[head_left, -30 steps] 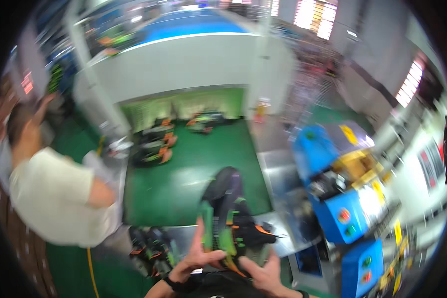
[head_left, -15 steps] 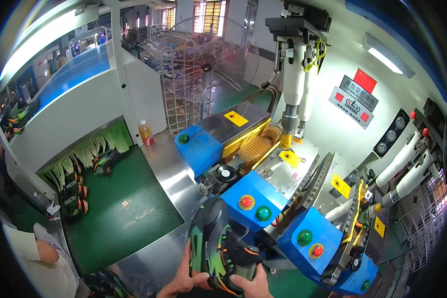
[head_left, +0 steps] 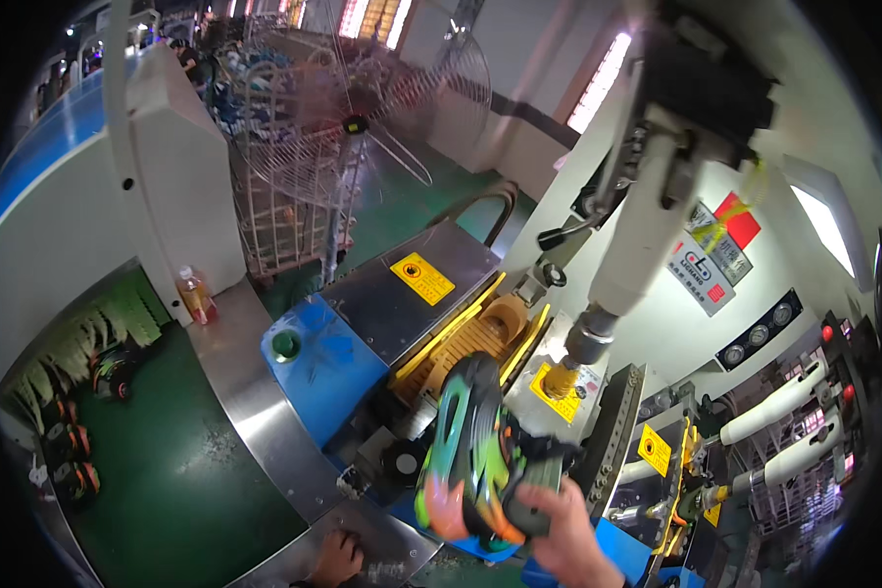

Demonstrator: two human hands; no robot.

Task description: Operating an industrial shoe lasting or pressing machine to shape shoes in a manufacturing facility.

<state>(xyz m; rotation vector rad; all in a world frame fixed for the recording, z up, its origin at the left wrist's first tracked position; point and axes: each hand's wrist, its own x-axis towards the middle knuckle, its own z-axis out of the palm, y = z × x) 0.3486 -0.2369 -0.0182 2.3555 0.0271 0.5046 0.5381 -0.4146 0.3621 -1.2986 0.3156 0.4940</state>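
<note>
1. On my feed, the widest opening is at left: a green belt [head_left: 201,480], bordered by a metal ledge [head_left: 265,421], with dark shoes [head_left: 73,446] along its far left part. At right, a white press arm [head_left: 642,225] slants down, leaving tight room beside the shoe. More open space lies far, between arm and fan [head_left: 355,124].
2. Containers: a wire rack [head_left: 265,240] far left bears a jumble too blurred for me to sort. Nearer, a yellow-edged recess holds a brown ribbed pad [head_left: 475,331]. The bottle [head_left: 196,296] on the ledge contains reddish liquid.
3. Beyond, I see green floor [head_left: 441,191] and a grey wall [head_left: 514,59] with lit windows.
4. The black, green and orange shoe [head_left: 470,451] is up in front of the pad, tilted.
5. My right hand [head_left: 563,529] is closed around its near right side.
6. My left hand [head_left: 338,559] is by the near ledge, fingers bent; I cannot tell whether it grips anything.
</note>
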